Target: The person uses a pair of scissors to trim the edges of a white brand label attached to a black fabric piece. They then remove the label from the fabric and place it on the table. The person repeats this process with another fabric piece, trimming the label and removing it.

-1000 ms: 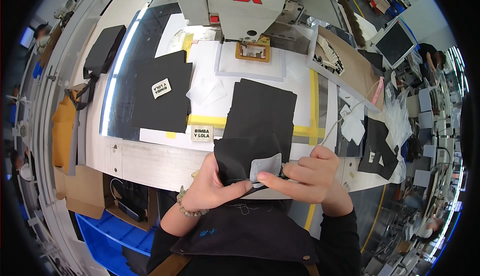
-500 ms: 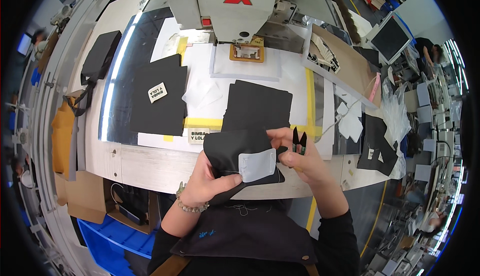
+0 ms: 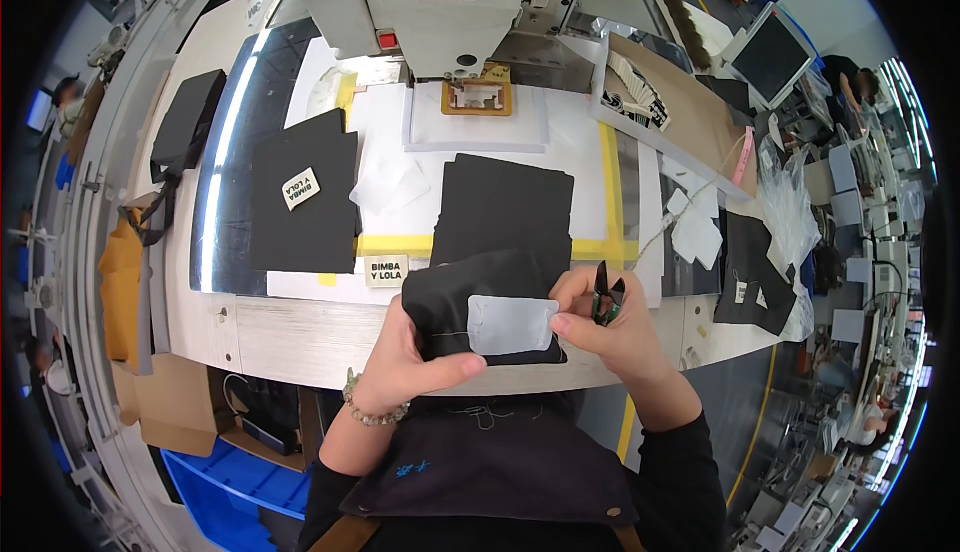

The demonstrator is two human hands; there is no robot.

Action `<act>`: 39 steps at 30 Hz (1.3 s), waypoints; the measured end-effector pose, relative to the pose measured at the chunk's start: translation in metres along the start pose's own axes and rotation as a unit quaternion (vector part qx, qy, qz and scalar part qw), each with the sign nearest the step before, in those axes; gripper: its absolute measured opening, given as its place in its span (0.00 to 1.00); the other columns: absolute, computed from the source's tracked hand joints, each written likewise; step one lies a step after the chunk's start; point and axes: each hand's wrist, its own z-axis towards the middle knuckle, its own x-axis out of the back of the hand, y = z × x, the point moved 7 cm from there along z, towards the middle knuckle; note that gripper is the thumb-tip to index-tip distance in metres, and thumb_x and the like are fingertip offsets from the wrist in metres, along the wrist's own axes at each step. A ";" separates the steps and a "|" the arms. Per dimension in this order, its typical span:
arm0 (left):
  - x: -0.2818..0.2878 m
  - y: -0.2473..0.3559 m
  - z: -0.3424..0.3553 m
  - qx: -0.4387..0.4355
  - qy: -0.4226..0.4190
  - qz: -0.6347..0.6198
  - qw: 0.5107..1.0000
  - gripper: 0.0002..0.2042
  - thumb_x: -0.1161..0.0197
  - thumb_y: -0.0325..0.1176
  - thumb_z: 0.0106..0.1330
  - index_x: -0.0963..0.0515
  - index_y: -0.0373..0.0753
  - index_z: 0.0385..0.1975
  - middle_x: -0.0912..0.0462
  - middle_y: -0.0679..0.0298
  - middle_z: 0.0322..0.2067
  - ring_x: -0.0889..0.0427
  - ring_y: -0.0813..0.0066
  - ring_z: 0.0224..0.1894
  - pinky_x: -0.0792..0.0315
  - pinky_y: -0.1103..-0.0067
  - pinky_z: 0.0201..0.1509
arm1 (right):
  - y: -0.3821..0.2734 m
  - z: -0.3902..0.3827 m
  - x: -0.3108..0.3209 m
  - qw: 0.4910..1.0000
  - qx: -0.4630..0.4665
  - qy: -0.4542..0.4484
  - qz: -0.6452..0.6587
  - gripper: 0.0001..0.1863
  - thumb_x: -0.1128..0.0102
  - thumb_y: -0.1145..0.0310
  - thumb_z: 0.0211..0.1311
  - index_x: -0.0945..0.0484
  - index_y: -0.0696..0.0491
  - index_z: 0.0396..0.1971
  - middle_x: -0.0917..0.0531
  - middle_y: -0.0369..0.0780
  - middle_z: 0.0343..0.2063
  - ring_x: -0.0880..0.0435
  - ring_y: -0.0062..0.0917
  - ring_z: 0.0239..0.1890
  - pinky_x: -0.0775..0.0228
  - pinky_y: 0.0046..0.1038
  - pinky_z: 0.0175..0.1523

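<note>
A black fabric piece (image 3: pixel 430 297) is held up over the table's front edge, with a white backing patch (image 3: pixel 505 325) stitched on the side facing me. My left hand (image 3: pixel 400 357) grips its left side, fingers behind the fabric and thumb stretched along the lower edge. At the patch's right edge, my right hand (image 3: pixel 615 337) pinches with thumb and forefinger. Dark thread snips (image 3: pixel 606 294) are tucked in that same hand, blades pointing up. Loose thread ends hang from the fabric. Just beyond lies a stack of black fabric pieces (image 3: pixel 508 210).
A sewing machine head (image 3: pixel 430 12) stands over an orange-framed clamp (image 3: pixel 477 99). Left are more black pieces (image 3: pixel 300 222) with a cream label (image 3: pixel 300 189); another label (image 3: pixel 386 272) lies near the front. A cardboard tray (image 3: pixel 680 122) holds labels at right. Below left sits a blue crate (image 3: pixel 230 492).
My right thumb and forefinger have come onto the patch's right edge. My left thumb has shifted off the patch's lower corner. The view has moved slightly.
</note>
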 end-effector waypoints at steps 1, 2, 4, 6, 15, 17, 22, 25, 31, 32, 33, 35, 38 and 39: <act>-0.004 0.004 0.003 -0.010 -0.009 0.042 0.999 0.29 0.29 0.26 0.46 0.29 0.30 0.52 0.23 0.62 0.46 0.25 0.77 0.46 0.32 0.78 0.53 | -0.001 0.000 0.000 1.000 0.025 0.006 -0.010 0.05 0.36 0.77 0.51 0.25 0.57 0.25 0.26 0.32 0.22 0.31 0.11 0.24 0.42 0.16 0.30; -0.009 0.009 0.008 -0.021 -0.018 0.084 0.996 0.29 0.27 0.27 0.45 0.29 0.30 0.51 0.23 0.62 0.46 0.25 0.77 0.46 0.31 0.78 0.52 | -0.002 0.001 0.001 0.999 0.049 0.013 -0.020 0.05 0.36 0.76 0.53 0.25 0.56 0.25 0.29 0.28 0.18 0.37 0.07 0.20 0.48 0.15 0.27; -0.016 0.018 0.014 -0.053 -0.004 0.150 0.987 0.28 0.24 0.28 0.43 0.26 0.31 0.47 0.21 0.62 0.42 0.24 0.78 0.44 0.29 0.78 0.48 | -0.004 0.001 -0.001 0.995 0.085 0.030 -0.037 0.05 0.36 0.75 0.55 0.25 0.55 0.26 0.32 0.24 0.15 0.44 0.03 0.16 0.54 0.13 0.23; -0.016 0.012 0.015 -0.036 0.021 0.144 0.989 0.26 0.25 0.27 0.44 0.26 0.31 0.46 0.21 0.62 0.39 0.23 0.78 0.42 0.28 0.79 0.47 | -0.008 0.000 -0.003 0.991 0.113 0.053 -0.051 0.04 0.37 0.75 0.55 0.25 0.54 0.26 0.31 0.24 0.17 0.44 0.03 0.16 0.55 0.13 0.23; -0.016 -0.002 0.022 -0.025 0.072 0.110 0.991 0.22 0.30 0.23 0.48 0.27 0.32 0.45 0.19 0.63 0.37 0.21 0.79 0.39 0.27 0.80 0.45 | -0.011 -0.001 -0.006 0.983 0.141 0.057 -0.105 0.05 0.37 0.75 0.55 0.25 0.55 0.27 0.28 0.25 0.19 0.43 0.01 0.17 0.57 0.12 0.22; -0.017 0.000 0.022 -0.036 0.065 0.106 0.992 0.22 0.30 0.23 0.48 0.27 0.32 0.45 0.20 0.63 0.37 0.22 0.79 0.39 0.26 0.80 0.45 | -0.012 -0.001 -0.005 0.982 0.139 0.056 -0.112 0.05 0.37 0.75 0.55 0.25 0.55 0.27 0.27 0.26 0.20 0.40 0.02 0.18 0.55 0.12 0.23; -0.016 0.004 0.017 -0.018 0.072 0.091 0.993 0.23 0.30 0.23 0.48 0.27 0.31 0.46 0.19 0.62 0.38 0.22 0.80 0.39 0.26 0.80 0.44 | -0.024 -0.004 -0.005 0.964 0.187 0.086 -0.168 0.09 0.34 0.74 0.52 0.25 0.55 0.31 0.26 0.28 0.23 0.33 0.08 0.21 0.44 0.14 0.26; -0.013 0.011 0.014 -0.030 0.089 0.106 0.990 0.24 0.31 0.23 0.48 0.27 0.31 0.47 0.19 0.62 0.39 0.22 0.79 0.40 0.26 0.80 0.45 | -0.041 -0.011 -0.003 0.912 0.285 0.142 -0.260 0.16 0.30 0.68 0.49 0.25 0.53 0.37 0.26 0.30 0.22 0.30 0.15 0.20 0.41 0.17 0.28; -0.010 0.021 0.008 -0.069 0.111 0.126 0.983 0.25 0.30 0.24 0.47 0.28 0.28 0.48 0.19 0.59 0.40 0.20 0.77 0.41 0.26 0.79 0.46 | -0.078 -0.053 -0.039 0.599 0.448 0.115 -0.654 0.21 0.28 0.61 0.44 0.19 0.44 0.42 0.27 0.26 0.21 0.33 0.13 0.16 0.57 0.21 0.23; -0.010 0.022 0.007 -0.080 0.107 0.130 0.982 0.25 0.30 0.23 0.47 0.28 0.28 0.48 0.19 0.59 0.40 0.20 0.77 0.41 0.26 0.79 0.46 | -0.077 -0.055 -0.043 0.565 0.476 0.125 -0.662 0.19 0.27 0.60 0.43 0.17 0.42 0.40 0.28 0.25 0.20 0.36 0.10 0.15 0.60 0.21 0.23; -0.010 0.024 0.007 -0.091 0.102 0.135 0.981 0.25 0.30 0.23 0.47 0.28 0.28 0.48 0.19 0.59 0.40 0.20 0.77 0.41 0.26 0.79 0.46 | -0.078 -0.055 -0.044 0.559 0.477 0.126 -0.667 0.18 0.28 0.60 0.44 0.17 0.42 0.39 0.28 0.24 0.19 0.36 0.10 0.15 0.60 0.20 0.23; -0.009 0.022 0.006 -0.070 0.104 0.112 0.986 0.25 0.30 0.22 0.48 0.27 0.29 0.49 0.19 0.60 0.41 0.21 0.78 0.42 0.27 0.79 0.47 | -0.078 -0.053 -0.048 0.548 0.478 0.127 -0.674 0.18 0.28 0.60 0.44 0.16 0.41 0.39 0.28 0.24 0.19 0.37 0.09 0.14 0.61 0.20 0.23; -0.008 0.021 0.004 -0.050 0.112 0.090 0.988 0.24 0.30 0.22 0.49 0.27 0.29 0.49 0.19 0.60 0.41 0.22 0.78 0.43 0.27 0.79 0.48 | -0.078 -0.052 -0.048 0.550 0.486 0.144 -0.664 0.17 0.28 0.60 0.44 0.16 0.41 0.38 0.28 0.24 0.18 0.39 0.10 0.13 0.61 0.20 0.23; -0.008 0.021 0.003 -0.044 0.115 0.085 0.989 0.24 0.30 0.22 0.49 0.27 0.29 0.49 0.19 0.60 0.41 0.21 0.79 0.42 0.27 0.79 0.48 | -0.078 -0.052 -0.048 0.553 0.487 0.143 -0.661 0.16 0.28 0.60 0.44 0.16 0.41 0.38 0.28 0.24 0.18 0.39 0.10 0.13 0.61 0.20 0.23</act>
